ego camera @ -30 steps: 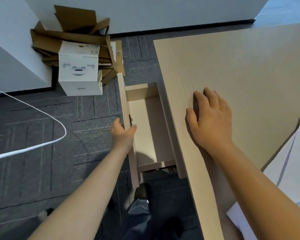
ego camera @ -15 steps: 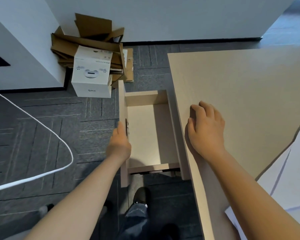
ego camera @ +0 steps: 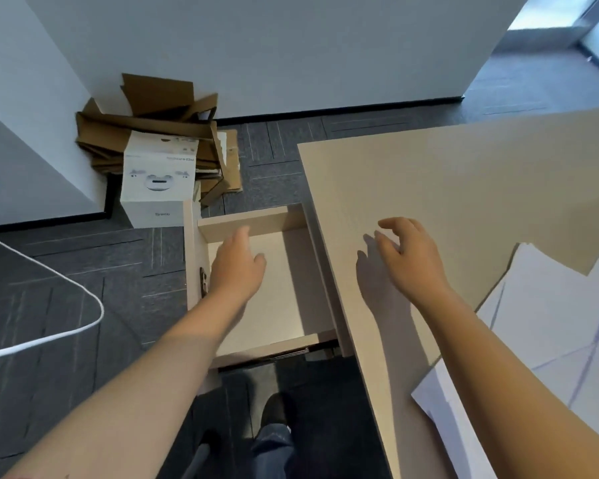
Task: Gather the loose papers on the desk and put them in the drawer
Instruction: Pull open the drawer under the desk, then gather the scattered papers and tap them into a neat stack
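Lying at the right side of the bench (ego camera: 464, 188), the loose papers (ego camera: 550, 323) are waiting well apart from both hands, and this is the relation on which the coming move is depending. The white sheets are overlapping in an untidy pile, with their long axis running from the near edge of the bench away toward the far right, and part of the pile is passing under the right forearm. The right hand (ego camera: 412, 257) is hovering over the bare bench top, fingers spread and a little curled, holding nothing; it is clearly the nearer one to the papers (they are lying to its right and nearer to the person). The left hand (ego camera: 237, 267) is hanging over the open drawer (ego camera: 291, 305), also with fingers loose and empty, and the width of the bench edge is separating it from the pile. The drawer is standing pulled out at the left of the bench, and its inside is looking empty. In my judgement the right hand is needing to swing back to the right to begin gathering.
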Demonstrator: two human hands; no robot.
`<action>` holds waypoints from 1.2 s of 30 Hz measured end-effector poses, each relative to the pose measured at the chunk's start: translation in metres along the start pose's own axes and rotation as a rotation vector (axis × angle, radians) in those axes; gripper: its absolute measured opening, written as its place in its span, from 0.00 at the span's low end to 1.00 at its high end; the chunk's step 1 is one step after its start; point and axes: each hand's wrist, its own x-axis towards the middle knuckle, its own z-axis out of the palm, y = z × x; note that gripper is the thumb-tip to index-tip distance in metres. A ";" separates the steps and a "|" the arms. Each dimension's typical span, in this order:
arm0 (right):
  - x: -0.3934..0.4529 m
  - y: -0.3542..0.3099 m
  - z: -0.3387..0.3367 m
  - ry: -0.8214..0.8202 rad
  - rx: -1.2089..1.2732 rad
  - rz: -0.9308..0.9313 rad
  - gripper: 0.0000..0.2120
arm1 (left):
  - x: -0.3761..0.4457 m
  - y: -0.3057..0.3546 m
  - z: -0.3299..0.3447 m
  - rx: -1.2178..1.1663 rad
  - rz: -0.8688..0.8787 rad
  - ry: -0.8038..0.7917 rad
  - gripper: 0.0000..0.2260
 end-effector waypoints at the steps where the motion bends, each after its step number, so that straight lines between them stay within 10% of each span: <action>1: -0.006 0.001 -0.009 0.018 0.012 0.007 0.17 | -0.004 0.020 -0.002 -0.047 0.049 -0.005 0.21; 17: -0.268 0.165 -0.158 0.353 0.064 0.413 0.17 | -0.222 0.172 0.104 0.063 0.556 -0.453 0.18; 29: -0.370 0.269 -0.105 -0.008 -0.102 0.945 0.34 | -0.269 0.159 0.199 0.648 0.828 -0.477 0.26; 36: -0.343 0.283 -0.105 0.025 -0.120 0.984 0.35 | -0.260 0.160 0.198 0.517 0.969 -0.396 0.22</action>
